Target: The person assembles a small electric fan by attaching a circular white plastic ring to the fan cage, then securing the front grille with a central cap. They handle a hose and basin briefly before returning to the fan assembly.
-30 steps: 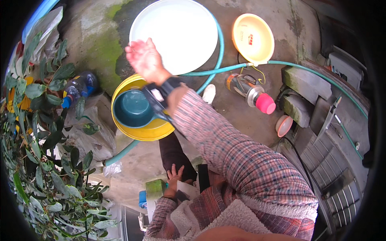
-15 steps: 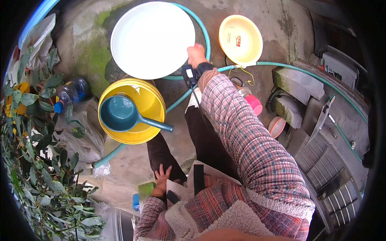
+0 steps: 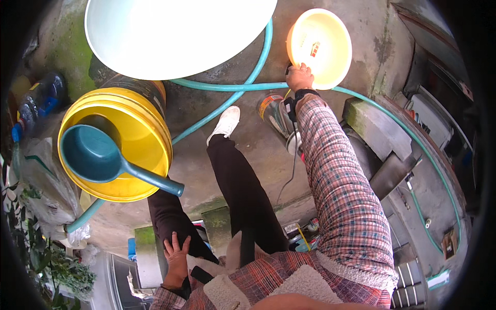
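Observation:
At the near rim of a cream-orange plastic basin (image 3: 341, 46), my right hand (image 3: 299, 77) has its fingers closed over the edge. My left hand (image 3: 176, 257) lies on my left thigh with fingers spread, holding nothing. To the left of my right hand, a large white basin (image 3: 181, 36) reaches past the upper edge of the view. Below it stands a tall yellow bucket (image 3: 147, 155), with a dark teal long-handled dipper (image 3: 90, 155) across its mouth. The dipper's handle sticks out over the bucket's near right rim.
A teal hose (image 3: 206, 86) crosses the concrete floor and runs off right beside a stone block (image 3: 380, 126). Clear plastic bottles (image 3: 41, 98), bags (image 3: 46, 181) and leafy plants line the left. My white shoe (image 3: 225, 123) is planted near the hose.
My right hand has left the white basin's rim and moved right to the cream-orange basin. The view has shifted, with bucket and white basin appearing larger. My left hand stays on my thigh.

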A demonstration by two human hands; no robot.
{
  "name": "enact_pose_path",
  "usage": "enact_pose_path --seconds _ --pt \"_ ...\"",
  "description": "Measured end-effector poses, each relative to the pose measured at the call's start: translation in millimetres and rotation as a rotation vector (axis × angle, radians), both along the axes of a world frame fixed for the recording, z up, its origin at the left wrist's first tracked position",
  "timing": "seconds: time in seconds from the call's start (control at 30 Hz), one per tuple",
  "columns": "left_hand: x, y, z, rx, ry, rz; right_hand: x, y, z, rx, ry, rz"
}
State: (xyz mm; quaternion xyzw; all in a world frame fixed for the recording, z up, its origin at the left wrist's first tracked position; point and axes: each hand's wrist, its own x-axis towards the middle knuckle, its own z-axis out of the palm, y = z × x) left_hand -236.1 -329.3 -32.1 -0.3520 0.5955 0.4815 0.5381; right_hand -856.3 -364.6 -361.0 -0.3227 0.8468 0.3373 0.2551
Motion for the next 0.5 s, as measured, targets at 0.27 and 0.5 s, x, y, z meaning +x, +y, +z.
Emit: enact_pose_path --seconds 0.27,0.5 --pt "-25 2 -4 0.02 -0.033 -0.083 -56 44 -41 -0.182 0.036 0.142" --pt "-29 -3 -4 -0.037 -0.03 -0.08 -150 67 58 -0.768 0.319 -0.168"
